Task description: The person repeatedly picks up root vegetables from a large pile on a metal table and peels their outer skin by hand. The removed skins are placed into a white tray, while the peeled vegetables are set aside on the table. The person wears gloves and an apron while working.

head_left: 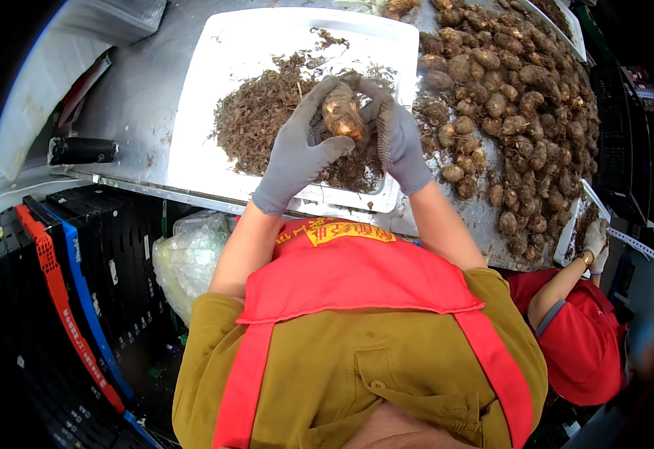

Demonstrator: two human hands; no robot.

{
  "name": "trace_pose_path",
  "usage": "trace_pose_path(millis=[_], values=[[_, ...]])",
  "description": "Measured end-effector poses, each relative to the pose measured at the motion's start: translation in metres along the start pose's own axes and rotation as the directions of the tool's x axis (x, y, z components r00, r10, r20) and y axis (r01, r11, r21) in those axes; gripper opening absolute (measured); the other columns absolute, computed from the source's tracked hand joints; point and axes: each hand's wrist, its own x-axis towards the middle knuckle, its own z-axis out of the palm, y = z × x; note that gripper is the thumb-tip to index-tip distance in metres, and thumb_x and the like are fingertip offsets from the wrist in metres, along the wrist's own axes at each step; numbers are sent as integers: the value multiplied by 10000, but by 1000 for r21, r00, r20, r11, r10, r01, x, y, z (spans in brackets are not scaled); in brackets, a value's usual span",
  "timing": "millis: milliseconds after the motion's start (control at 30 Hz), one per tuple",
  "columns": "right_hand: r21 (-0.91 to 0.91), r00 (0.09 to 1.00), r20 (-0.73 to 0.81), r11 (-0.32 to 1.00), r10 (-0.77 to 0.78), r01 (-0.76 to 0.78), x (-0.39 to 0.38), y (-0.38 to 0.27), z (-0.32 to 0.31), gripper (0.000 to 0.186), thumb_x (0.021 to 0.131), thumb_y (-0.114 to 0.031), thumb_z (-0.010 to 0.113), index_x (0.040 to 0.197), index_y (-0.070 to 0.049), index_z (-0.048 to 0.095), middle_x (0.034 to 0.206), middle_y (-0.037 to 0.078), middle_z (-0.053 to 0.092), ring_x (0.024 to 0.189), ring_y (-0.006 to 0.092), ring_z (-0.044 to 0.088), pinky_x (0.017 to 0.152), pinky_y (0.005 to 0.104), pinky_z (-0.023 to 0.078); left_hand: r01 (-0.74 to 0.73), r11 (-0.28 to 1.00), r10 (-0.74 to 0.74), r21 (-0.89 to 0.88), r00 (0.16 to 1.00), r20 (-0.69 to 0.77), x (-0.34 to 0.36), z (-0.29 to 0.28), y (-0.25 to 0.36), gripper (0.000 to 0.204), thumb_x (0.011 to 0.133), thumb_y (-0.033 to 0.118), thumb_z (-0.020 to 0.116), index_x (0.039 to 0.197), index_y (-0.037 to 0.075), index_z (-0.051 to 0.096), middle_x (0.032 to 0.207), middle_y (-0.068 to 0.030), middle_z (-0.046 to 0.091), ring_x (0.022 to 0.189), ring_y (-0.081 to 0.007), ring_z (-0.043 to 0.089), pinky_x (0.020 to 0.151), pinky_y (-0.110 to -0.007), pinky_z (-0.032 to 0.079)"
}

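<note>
Both of my hands wear grey gloves and meet above a white plastic tray [211, 67]. A brown, hairy taro [342, 112] with pale peeled patches sits in my left hand [303, 144], fingers behind it and thumb below. My right hand [399, 135] closes on the taro's right side, its fingers curled at the upper end; part of its grip is hidden. Beneath them, a heap of brown fibrous skin scraps [256, 112] covers much of the tray's floor.
A large pile of taros [521, 105] covers the metal table [136, 97] on the right. Black crates [117, 262] and a clear plastic bag [190, 258] stand below its left front edge. At right, a co-worker's gloved hand [597, 243] is over another white tray [568, 238].
</note>
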Motion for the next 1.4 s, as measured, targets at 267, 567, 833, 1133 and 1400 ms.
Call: trace_pose_path(millis=[267, 567, 833, 1133, 1400], values=[[-383, 918, -16, 850, -396, 361, 1, -20, 1, 130, 843, -164, 687, 914, -61, 723, 753, 107, 685, 657, 187, 642, 596, 307, 503, 114, 989, -109, -94, 992, 59, -2, 1, 6, 821, 720, 169, 761, 1450, 30, 411, 1453, -148, 460, 1348, -210, 418, 1119, -336, 312], [-532, 977, -147, 845, -153, 52, 31, 6, -37, 348, 960, -327, 549, 884, -12, 677, 679, 177, 607, 595, 256, 586, 578, 341, 464, 117, 892, -67, -436, 989, 129, -3, 0, 9, 918, 705, 184, 782, 1460, -60, 318, 1398, -170, 464, 1237, -230, 513, 1033, -335, 420], [-452, 912, 74, 801, -404, 391, 7, -27, -5, 292, 879, -282, 615, 1004, -36, 710, 1134, 129, 656, 1081, 332, 588, 976, 373, 435, 204, 716, -84, -667, 974, 208, -2, 0, -7, 855, 764, 152, 777, 1462, -53, 327, 1346, -128, 514, 1185, -173, 541, 982, -291, 454], [-499, 927, -104, 825, -361, 266, 33, -11, -25, 245, 903, -243, 583, 867, -33, 703, 834, 88, 676, 807, 210, 625, 708, 339, 501, 152, 832, -42, -533, 976, 213, -2, 0, 0, 897, 747, 272, 825, 1430, -68, 354, 1332, -145, 524, 1157, -186, 564, 928, -310, 511], [-157, 899, 230, 897, -373, 412, 8, -20, -13, 410, 913, -208, 605, 1259, 11, 583, 1230, 147, 579, 1077, 200, 603, 947, 306, 474, 123, 877, -53, -464, 986, 160, -1, 1, -5, 738, 829, 467, 734, 1331, -14, 486, 1245, -104, 561, 1102, -156, 575, 865, -280, 542]])
